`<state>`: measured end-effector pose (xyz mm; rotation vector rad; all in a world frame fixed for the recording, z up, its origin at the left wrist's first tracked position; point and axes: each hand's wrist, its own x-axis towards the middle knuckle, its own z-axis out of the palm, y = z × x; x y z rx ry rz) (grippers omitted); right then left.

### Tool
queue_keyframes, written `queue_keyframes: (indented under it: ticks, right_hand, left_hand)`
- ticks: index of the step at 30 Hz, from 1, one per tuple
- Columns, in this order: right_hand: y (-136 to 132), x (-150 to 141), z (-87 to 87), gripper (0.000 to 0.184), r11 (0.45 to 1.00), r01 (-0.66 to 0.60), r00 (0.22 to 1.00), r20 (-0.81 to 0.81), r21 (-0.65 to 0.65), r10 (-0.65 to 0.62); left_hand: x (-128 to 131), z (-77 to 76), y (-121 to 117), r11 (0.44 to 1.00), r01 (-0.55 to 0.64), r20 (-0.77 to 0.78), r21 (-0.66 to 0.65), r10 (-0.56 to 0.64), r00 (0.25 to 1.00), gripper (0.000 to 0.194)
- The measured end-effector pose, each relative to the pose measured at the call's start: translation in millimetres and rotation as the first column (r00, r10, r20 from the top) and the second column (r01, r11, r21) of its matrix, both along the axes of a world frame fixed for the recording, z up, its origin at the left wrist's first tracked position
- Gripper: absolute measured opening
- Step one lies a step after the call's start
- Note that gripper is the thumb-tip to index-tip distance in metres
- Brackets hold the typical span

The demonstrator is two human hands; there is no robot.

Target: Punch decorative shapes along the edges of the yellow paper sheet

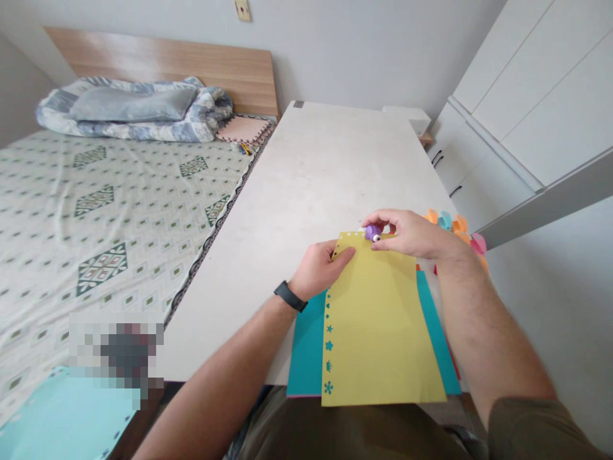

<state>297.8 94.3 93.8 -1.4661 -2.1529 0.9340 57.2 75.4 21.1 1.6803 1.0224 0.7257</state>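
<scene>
A yellow paper sheet (380, 326) lies on a teal sheet (306, 348) at the near edge of the white table (311, 172). Small shapes are punched along the yellow sheet's left and top edges. My left hand (318, 268) is closed on the sheet's top left corner, thumb on top. My right hand (412, 233) is closed round a small purple paper punch (373, 233) that sits on the sheet's top edge.
Several small coloured punches (457, 227) lie at the table's right edge behind my right hand. A bed (96, 198) with folded bedding stands left of the table. A light blue punched sheet (62, 421) lies at lower left. White cabinets are on the right.
</scene>
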Motion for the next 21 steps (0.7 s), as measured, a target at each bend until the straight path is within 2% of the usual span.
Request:
queue_keyframes:
  ticks: [9, 14, 21]
  right_hand:
    - [0.9, 2.6, -2.5, 0.047, 0.997, -0.056, 0.998, -0.010, -0.055, 0.056]
    - [1.2, 3.2, -2.5, 0.048, 0.998, -0.017, 1.000, -0.021, -0.057, 0.016]
    - [5.3, 2.7, -3.9, 0.037, 0.998, -0.017, 1.000, -0.005, -0.061, 0.017]
  left_hand:
    - [0.0, 1.6, -1.4, 0.999, 0.004, 0.034, -0.040, -0.003, 0.999, 0.045]
    - [0.0, 5.3, -1.9, 0.998, -0.035, 0.033, -0.052, 0.037, 0.999, 0.045]
    - [-0.1, 1.6, -2.0, 0.998, 0.006, 0.042, -0.060, -0.003, 0.999, 0.046]
